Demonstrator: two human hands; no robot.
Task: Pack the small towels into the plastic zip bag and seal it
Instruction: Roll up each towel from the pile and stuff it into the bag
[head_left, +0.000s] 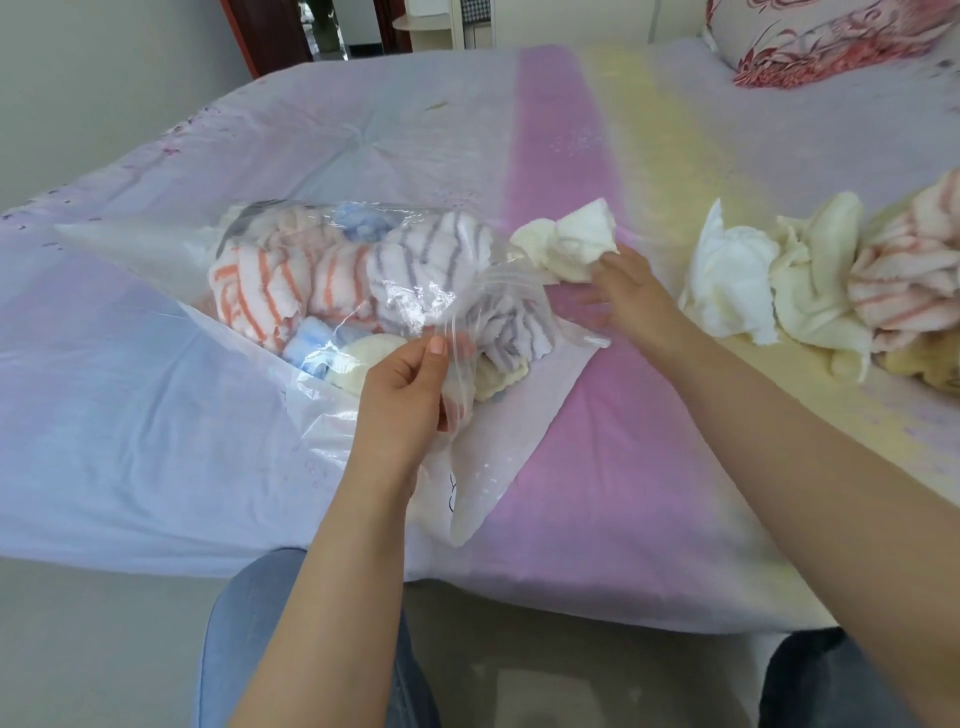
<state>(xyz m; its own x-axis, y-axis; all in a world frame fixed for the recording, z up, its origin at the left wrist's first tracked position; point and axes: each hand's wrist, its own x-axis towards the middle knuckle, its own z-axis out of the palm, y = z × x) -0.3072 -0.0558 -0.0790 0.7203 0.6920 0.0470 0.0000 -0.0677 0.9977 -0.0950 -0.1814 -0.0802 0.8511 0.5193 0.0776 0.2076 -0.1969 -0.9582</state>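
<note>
Zip bag (156, 249): one, pinched by left hand (402, 395) | right hand (621, 288) grips one cream towel (571, 241)

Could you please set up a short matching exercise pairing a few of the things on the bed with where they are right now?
Things:
1. cream towel
2. orange-striped towel
3. towel pile
4. zip bag's mouth

Places:
A. loose on the bed, at the right
B. in the right hand
C. in the left hand's grip
D. inside the zip bag

Pairs: 1-B, 2-D, 3-A, 4-C
</note>
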